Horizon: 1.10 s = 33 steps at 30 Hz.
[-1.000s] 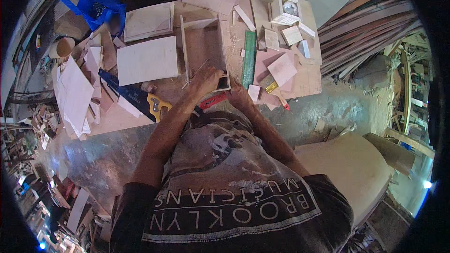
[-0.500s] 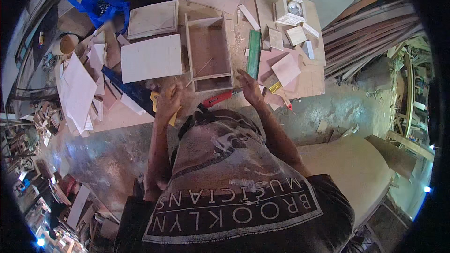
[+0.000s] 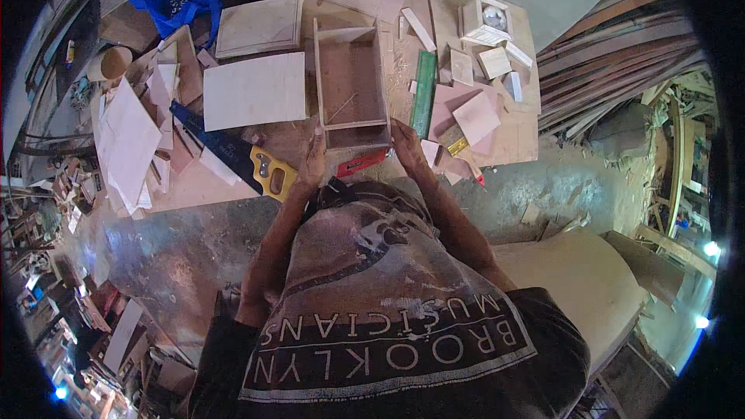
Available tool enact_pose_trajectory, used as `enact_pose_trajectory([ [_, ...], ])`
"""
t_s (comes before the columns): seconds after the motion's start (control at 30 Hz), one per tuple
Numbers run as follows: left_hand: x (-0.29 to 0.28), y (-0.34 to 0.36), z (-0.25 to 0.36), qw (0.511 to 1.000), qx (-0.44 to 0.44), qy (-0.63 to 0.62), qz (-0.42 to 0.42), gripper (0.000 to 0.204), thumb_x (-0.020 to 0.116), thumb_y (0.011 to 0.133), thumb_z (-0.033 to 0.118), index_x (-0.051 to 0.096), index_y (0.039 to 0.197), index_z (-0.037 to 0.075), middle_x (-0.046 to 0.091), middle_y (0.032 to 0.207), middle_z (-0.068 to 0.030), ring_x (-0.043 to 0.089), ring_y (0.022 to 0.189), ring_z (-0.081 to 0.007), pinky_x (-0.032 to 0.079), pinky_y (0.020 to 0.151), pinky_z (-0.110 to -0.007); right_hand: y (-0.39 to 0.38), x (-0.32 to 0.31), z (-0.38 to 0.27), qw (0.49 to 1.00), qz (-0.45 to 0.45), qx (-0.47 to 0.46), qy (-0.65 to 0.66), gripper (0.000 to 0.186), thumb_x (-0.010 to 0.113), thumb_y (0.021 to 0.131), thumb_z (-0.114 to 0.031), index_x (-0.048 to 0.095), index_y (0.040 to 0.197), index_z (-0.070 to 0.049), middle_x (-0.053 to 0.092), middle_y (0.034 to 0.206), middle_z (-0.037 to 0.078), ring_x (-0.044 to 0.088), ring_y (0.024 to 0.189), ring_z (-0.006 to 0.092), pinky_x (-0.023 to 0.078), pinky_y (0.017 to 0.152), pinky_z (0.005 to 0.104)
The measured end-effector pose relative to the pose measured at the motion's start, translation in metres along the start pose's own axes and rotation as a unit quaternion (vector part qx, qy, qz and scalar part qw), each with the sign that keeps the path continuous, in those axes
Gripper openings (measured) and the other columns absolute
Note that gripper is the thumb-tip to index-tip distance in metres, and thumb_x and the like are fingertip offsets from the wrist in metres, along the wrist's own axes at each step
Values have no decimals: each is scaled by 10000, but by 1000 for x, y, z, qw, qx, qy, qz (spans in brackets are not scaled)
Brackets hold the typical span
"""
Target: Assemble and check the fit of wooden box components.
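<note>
- On the worktable [image 3: 516,136], a divided wooden box [image 3: 353,70] lies open side up, probably for access.
- Left hand [image 3: 313,158]: fingers extended, gripping nothing, beside its near-left corner.
- Right hand [image 3: 407,144]: half-curled at the near-right corner, perhaps steadying; grip unclear.

Between the left grip [image 3: 313,159] and the right grip [image 3: 407,147], the open rectangular pale-brown wooden box [image 3: 349,74] looks bare and matt, with a darker, smooth inner floor. Left of the left grip, the hand saw with a dark blue blade and yellow handle [image 3: 225,147] looks like smooth metal and hard plastic, and the cream rectangular panel [image 3: 254,91] like smooth, matt wood. Beyond the right grip, the long green strip [image 3: 424,93] has a dull, unevenly toned face.
</note>
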State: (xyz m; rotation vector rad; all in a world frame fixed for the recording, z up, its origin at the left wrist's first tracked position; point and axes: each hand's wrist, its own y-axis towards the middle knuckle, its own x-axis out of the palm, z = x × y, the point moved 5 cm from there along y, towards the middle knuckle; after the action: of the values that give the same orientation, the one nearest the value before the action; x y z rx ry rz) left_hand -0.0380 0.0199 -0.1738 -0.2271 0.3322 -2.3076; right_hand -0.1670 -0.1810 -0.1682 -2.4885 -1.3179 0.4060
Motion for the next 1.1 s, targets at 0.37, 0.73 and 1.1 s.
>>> enact_pose_trajectory([
  [0.37, -4, -9, 2, 984, -154, 93, 12, 793, 240, 986, 603, 323, 1436, -45, 324, 1490, -211, 322, 1369, -278, 244, 1120, -350, 3, 2, 5, 1000, -2, 5, -8, 467, 372, 1025, -342, 583, 1200, 35, 669, 1010, 173, 604, 946, 223, 462, 864, 342],
  [0.73, 11, -7, 57, 993, -85, 81, 21, 667, 286, 1014, 500, 328, 1439, -12, 392, 1445, -225, 349, 1356, -313, 248, 1121, -372, 3, 1, 6, 999, -37, 16, -24, 506, 367, 1021, -404, 583, 1210, 13, 654, 998, 160, 573, 885, 204, 461, 833, 354],
  [1.1, 4, 0, 5, 981, 48, 185, -30, 675, 274, 1004, 532, 284, 1473, 46, 332, 1479, -239, 302, 1383, -376, 244, 1130, -410, -16, 7, -36, 992, 21, -36, -120, 548, 366, 1020, -403, 492, 1282, 61, 616, 1164, 263, 583, 1127, 330, 437, 937, 397],
])
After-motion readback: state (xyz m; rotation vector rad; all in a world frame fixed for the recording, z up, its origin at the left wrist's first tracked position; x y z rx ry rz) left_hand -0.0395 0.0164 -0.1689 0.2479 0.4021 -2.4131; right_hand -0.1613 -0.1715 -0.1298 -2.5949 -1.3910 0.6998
